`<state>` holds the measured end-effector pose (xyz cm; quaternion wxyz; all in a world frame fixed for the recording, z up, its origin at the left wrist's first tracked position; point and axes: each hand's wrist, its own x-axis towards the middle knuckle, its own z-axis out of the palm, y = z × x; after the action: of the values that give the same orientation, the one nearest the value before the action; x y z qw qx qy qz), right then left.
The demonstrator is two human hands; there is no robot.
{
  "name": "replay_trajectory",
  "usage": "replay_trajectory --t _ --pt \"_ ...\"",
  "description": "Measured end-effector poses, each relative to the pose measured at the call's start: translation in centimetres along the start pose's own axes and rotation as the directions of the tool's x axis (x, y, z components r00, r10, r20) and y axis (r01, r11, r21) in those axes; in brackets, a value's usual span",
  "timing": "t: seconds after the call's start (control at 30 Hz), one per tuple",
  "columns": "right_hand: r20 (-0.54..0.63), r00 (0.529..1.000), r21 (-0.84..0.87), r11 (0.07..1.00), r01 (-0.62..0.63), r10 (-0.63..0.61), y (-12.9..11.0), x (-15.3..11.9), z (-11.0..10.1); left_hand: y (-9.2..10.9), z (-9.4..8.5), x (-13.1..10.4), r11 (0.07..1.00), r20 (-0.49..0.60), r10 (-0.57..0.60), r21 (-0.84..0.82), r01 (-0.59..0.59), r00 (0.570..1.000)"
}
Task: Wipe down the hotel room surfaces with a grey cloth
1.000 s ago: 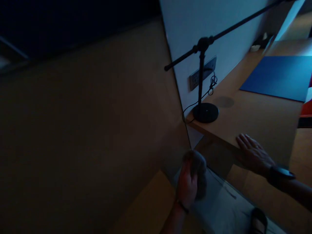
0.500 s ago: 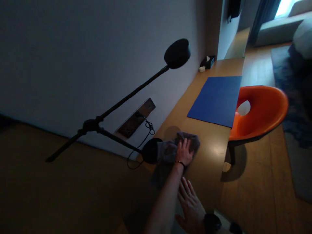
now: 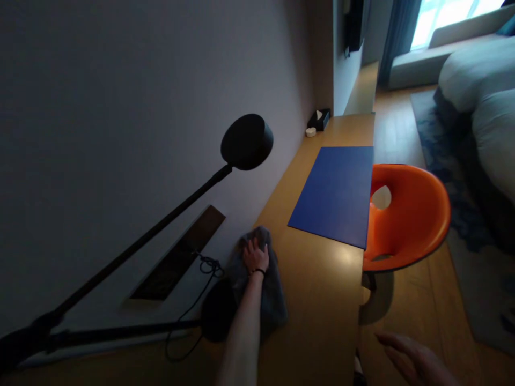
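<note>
My left hand (image 3: 256,257), with a dark band on its wrist, holds a grey cloth (image 3: 273,300) down against the wooden desk (image 3: 317,300), close to the wall. Its fingers curve over the cloth and the thumb sticks out to the right. Just left of the cloth is the round black base (image 3: 219,311) of a desk lamp, partly behind my forearm. My right hand (image 3: 418,359) hangs open and holds nothing at the lower right, beyond the desk's edge; part of it is out of view.
The lamp's round head (image 3: 247,142) and long arm reach over the left side. A cable (image 3: 211,266) runs from a wall socket panel (image 3: 181,252). A blue desk mat (image 3: 336,195), a tissue box (image 3: 319,119) and a small white dish (image 3: 310,132) lie farther along. An orange chair (image 3: 414,214) stands at right.
My left hand and the cloth have moved toward the wall, alongside the lamp base. My right hand has gone from beside the left forearm out to the right. The view has shifted.
</note>
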<state>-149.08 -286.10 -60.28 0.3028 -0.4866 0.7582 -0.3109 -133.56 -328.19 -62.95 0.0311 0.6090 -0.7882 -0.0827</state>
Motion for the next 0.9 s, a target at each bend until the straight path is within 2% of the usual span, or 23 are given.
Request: replay_trajectory --t 0.03,0.07,0.1,0.13,0.17,0.2,0.23,0.27,0.33,0.37,0.4,0.43,0.47,0.5,0.53,0.57,0.6,0.63,0.7,0.77,0.83,0.9 --pt "-0.032 0.999 -0.006 1.0 -0.02 0.02 0.5 0.8 -0.5 1.8 0.6 1.6 1.0 -0.02 -0.031 0.0 0.031 0.999" --pt "-0.048 0.998 -0.01 0.999 -0.037 0.036 0.9 1.6 -0.8 3.9 1.2 2.1 1.0 -0.023 -0.011 -0.007 0.011 1.0" --pt "-0.061 0.997 -0.009 0.999 -0.049 0.049 1.3 2.2 -1.1 6.2 2.0 1.3 0.999 -0.022 0.039 -0.017 -0.04 0.999" --pt "-0.079 0.995 -0.003 0.998 -0.059 0.059 1.6 2.8 -1.3 8.6 2.9 -0.5 0.991 -0.012 0.129 -0.034 -0.129 0.992" --pt "-0.102 0.992 0.003 0.998 -0.07 0.07 2.0 3.3 -1.6 10.8 3.7 -3.3 0.963 0.002 0.262 -0.064 -0.261 0.965" --pt "-0.129 0.988 0.009 0.997 -0.081 0.082 2.4 3.7 -2.1 12.7 4.4 -6.5 0.908 0.022 0.409 -0.107 -0.404 0.913" --pt "-0.157 0.984 0.011 0.996 -0.09 0.09 2.8 4.0 -2.7 14.2 5.1 -9.9 0.813 0.053 0.571 -0.175 -0.556 0.819" --pt "-0.184 0.978 0.007 0.996 -0.093 0.093 3.2 4.3 -3.5 15.4 5.6 -13.1 0.68 0.073 0.722 -0.255 -0.687 0.688" --pt "-0.222 0.972 -0.022 0.996 -0.089 0.082 4.4 4.8 -5.6 16.6 5.8 -17.4 0.447 0.083 0.889 -0.378 -0.811 0.451" --pt "-0.235 0.969 -0.046 0.995 -0.09 0.077 5.1 5.0 -7.0 16.9 5.5 -18.2 0.366 0.082 0.926 -0.431 -0.825 0.369" --pt "-0.248 0.966 -0.077 0.992 -0.096 0.074 6.0 5.1 -8.4 16.9 4.9 -18.0 0.323 0.077 0.942 -0.483 -0.814 0.328" --pt "-0.261 0.963 -0.115 0.988 -0.102 0.069 7.0 5.2 -10.0 16.9 4.0 -16.9 0.316 0.062 0.94 -0.536 -0.783 0.337" --pt "-0.277 0.959 -0.159 0.982 -0.102 0.055 8.0 5.3 -11.6 16.9 3.0 -15.1 0.336 0.038 0.92 -0.587 -0.736 0.389" --pt "-0.301 0.953 -0.214 0.972 -0.1 0.032 9.1 5.4 -13.2 16.8 1.8 -12.6 0.373 0.004 0.879 -0.629 -0.682 0.478" --pt "-0.328 0.945 -0.277 0.957 -0.089 -0.007 10.2 5.6 -14.7 16.8 0.7 -9.9 0.425 -0.04 0.806 -0.656 -0.624 0.591" --pt "-0.346 0.937 -0.345 0.936 -0.072 -0.055 11.2 5.9 -16.3 16.9 -0.3 -7.1 0.49 -0.087 0.697 -0.667 -0.561 0.712" --pt "-0.356 0.928 -0.41 0.911 -0.047 -0.112 12.0 6.4 -17.8 17.0 -1.0 -4.5 0.562 -0.131 0.568 -0.66 -0.499 0.813" --pt "-0.36 0.918 -0.469 0.883 -0.022 -0.169 12.8 7.2 -19.2 17.3 -1.3 -2.1 0.633 -0.168 0.444 -0.636 -0.441 0.88" --pt "-0.332 0.905 -0.56 0.828 0.037 -0.266 14.0 9.4 -22.2 18.2 -0.7 1.2 0.783 -0.184 0.273 -0.527 -0.329 0.944" --pt "-0.24 0.909 -0.631 0.766 0.122 -0.342 14.9 12.3 -25.1 19.8 1.2 3.1 0.918 -0.121 0.213 -0.314 -0.241 0.97" --pt "-0.069 0.916 -0.687 0.684 0.244 -0.395 15.8 15.5 -27.9 22.4 3.5 4.6 0.985 -0.044 0.154 -0.071 -0.157 0.987" --pt "0.143 0.894 -0.679 0.615 0.401 -0.424 16.8 18.7 -30.6 26.7 5.0 6.7 0.996 -0.015 0.051 0.081 -0.049 0.999"
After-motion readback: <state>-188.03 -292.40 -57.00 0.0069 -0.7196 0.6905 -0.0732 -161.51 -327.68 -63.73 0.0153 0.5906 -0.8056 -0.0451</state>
